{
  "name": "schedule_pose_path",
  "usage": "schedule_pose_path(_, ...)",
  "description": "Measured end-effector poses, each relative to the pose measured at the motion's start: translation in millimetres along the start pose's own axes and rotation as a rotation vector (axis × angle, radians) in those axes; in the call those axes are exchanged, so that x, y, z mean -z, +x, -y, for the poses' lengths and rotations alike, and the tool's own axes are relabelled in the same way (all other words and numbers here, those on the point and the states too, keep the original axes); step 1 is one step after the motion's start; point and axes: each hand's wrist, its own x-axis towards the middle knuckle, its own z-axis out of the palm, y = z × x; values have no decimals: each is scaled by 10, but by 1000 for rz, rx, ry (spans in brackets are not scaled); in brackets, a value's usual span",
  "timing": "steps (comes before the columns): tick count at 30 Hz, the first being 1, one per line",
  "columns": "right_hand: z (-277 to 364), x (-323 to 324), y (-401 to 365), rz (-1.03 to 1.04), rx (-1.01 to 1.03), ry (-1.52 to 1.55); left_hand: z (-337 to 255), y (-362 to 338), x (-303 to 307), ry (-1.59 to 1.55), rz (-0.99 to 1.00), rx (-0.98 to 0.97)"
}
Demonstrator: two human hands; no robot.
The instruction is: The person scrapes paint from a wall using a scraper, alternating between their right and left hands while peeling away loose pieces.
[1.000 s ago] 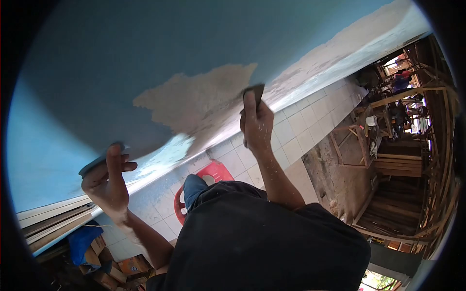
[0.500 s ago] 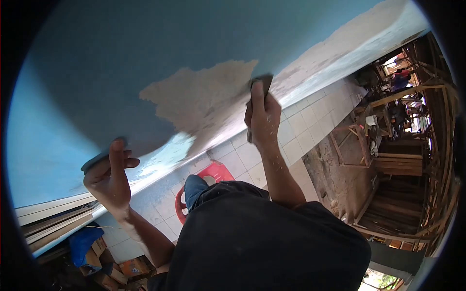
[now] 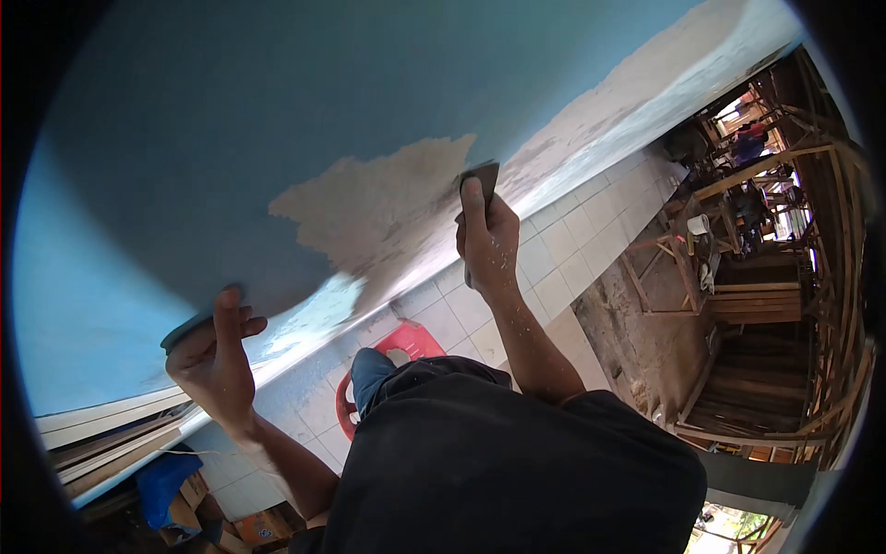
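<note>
My right hand (image 3: 489, 245) is closed around a dark flat scraper (image 3: 484, 174), its thumb lying along the blade. The scraper's upper end is at the blue wall (image 3: 231, 138), by the right edge of a pale grey-white patch (image 3: 369, 189). Lower left, my left hand (image 3: 220, 365) grips another dark, flat, scraper-like piece (image 3: 187, 329) close to the wall, thumb pointing up. My fingers cover much of both pieces, so their full shape is hidden. White flecks dot my right forearm.
A red plastic stool (image 3: 420, 342) is below me on the tiled floor (image 3: 577, 231). Cardboard boxes (image 3: 263, 526) and a blue plastic bag (image 3: 168, 489) lie lower left, near long boards (image 3: 115, 434). Wooden frames (image 3: 683, 277) and stacked timber stand at right.
The view has tilted a little, so wall, stool and hands sit slightly lower in the picture. Both hands keep their grips, with little visible movement against the wall.
</note>
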Motion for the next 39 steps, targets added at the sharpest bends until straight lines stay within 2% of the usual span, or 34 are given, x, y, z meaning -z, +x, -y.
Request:
schedule_pose_path(4,188,31,29,33,-10,-1,-1,-15,-8,27,-15,3)
schedule_pose_path(11,102,7,-1,-5,-34,16,-67,-20,-23,0,-21,53)
schedule_pose_path(12,190,-46,25,-13,57,45,-69,-16,-26,4,-29,46)
schedule_pose_path(15,425,-86,26,7,72,106,-58,-37,-17,28,-14,32)
schedule_pose_path(19,52,-20,-7,-28,33,-19,-63,-14,1,-11,-1,15)
schedule_pose_path(23,271,-26,7,-4,40,35,-40,-22,-14,-41,4,14)
schedule_pose_path(27,159,-38,-10,-12,0,30,-13,-14,2,-21,38,-21)
schedule_pose_path(31,559,-63,-24,57,-57,90,-28,-6,-5,-46,50,7)
schedule_pose_path(32,642,-78,-5,59,5,87,-29,-26,0,-35,59,13)
schedule_pose_path(35,349,-27,-31,9,28,-60,-11,-14,13,-2,67,-80)
schedule_pose_path(39,235,-41,-30,-11,9,1,0,-1,14,-66,93,-65)
